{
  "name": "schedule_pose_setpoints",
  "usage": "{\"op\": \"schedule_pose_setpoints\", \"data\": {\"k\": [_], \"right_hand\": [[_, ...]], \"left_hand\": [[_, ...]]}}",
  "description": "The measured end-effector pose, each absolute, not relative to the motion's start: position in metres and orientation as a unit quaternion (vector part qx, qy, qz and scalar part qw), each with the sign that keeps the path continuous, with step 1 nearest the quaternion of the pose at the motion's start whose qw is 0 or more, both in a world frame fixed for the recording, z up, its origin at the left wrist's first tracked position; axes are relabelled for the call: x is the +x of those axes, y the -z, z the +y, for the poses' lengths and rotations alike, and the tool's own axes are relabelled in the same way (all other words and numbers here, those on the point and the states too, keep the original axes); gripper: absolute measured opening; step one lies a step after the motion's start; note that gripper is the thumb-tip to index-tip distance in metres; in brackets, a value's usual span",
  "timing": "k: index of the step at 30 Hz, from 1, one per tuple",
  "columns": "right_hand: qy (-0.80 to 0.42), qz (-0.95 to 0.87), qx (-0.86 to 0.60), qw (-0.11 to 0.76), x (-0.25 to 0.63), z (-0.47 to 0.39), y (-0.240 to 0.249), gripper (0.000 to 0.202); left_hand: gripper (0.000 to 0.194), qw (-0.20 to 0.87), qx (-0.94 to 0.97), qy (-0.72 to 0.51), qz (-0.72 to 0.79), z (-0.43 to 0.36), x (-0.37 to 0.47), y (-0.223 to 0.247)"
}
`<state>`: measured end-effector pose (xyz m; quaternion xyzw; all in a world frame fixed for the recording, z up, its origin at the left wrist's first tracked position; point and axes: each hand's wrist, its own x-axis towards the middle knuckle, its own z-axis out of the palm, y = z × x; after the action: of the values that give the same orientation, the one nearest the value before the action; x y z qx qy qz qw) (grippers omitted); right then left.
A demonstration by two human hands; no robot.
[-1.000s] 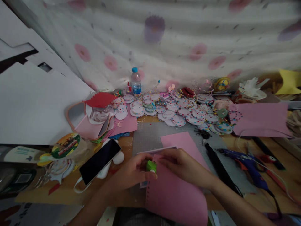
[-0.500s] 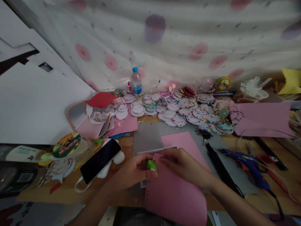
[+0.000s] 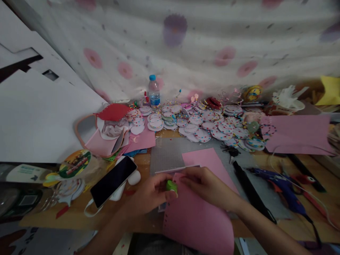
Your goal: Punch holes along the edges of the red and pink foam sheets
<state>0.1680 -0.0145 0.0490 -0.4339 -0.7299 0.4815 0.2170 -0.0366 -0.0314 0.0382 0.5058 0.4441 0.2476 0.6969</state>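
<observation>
Two hands meet at the near edge of the worktop. The left hand is clenched around a small green punch set on the left margin of a pink foam sheet; the right hand pins that sheet down with its fingers beside the punch. A black phone lies just left of the hands. Decorated paper discs crowd the far edge beside a water bottle; a blue glue gun lies toward the right.

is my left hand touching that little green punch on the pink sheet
Touching. The head view shows the left hand with its fingers closed around the green punch at the edge of the pink sheet, no gap between them.
</observation>
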Motion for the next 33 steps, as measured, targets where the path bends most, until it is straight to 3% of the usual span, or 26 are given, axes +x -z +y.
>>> {"op": "schedule_pose_setpoints", "data": {"k": [5,11,14,22,27,29,32,33], "right_hand": [[-0.491,-0.723,-0.436,0.217,0.165,-0.016,-0.048,0.025],[-0.488,-0.720,-0.427,0.246,0.183,-0.012,-0.052,0.034],[-0.433,-0.747,-0.413,0.290,0.207,-0.013,-0.038,0.035],[-0.434,-0.734,-0.452,0.261,0.202,-0.026,0.010,0.044],[-0.356,-0.770,-0.435,0.302,0.193,-0.018,-0.009,0.040],[-0.302,-0.802,-0.418,0.302,0.191,-0.020,-0.027,0.052],[-0.280,-0.846,-0.379,0.251,0.178,-0.024,-0.051,0.093],[-0.283,-0.852,-0.372,0.237,0.171,-0.023,-0.055,0.095]], "left_hand": [[0.033,0.620,0.563,-0.267,0.476,-0.039,-0.034,-0.038],[0.033,0.601,0.578,-0.263,0.485,-0.043,-0.033,-0.032],[0.031,0.590,0.574,-0.275,0.498,-0.043,-0.038,-0.033],[0.032,0.590,0.558,-0.296,0.503,-0.042,-0.051,-0.034],[0.027,0.564,0.574,-0.295,0.516,-0.041,-0.053,-0.038],[0.029,0.547,0.585,-0.292,0.522,-0.041,-0.053,-0.040],[0.028,0.515,0.622,-0.275,0.521,-0.042,-0.048,-0.044],[0.026,0.501,0.637,-0.266,0.522,-0.042,-0.046,-0.045]]}}
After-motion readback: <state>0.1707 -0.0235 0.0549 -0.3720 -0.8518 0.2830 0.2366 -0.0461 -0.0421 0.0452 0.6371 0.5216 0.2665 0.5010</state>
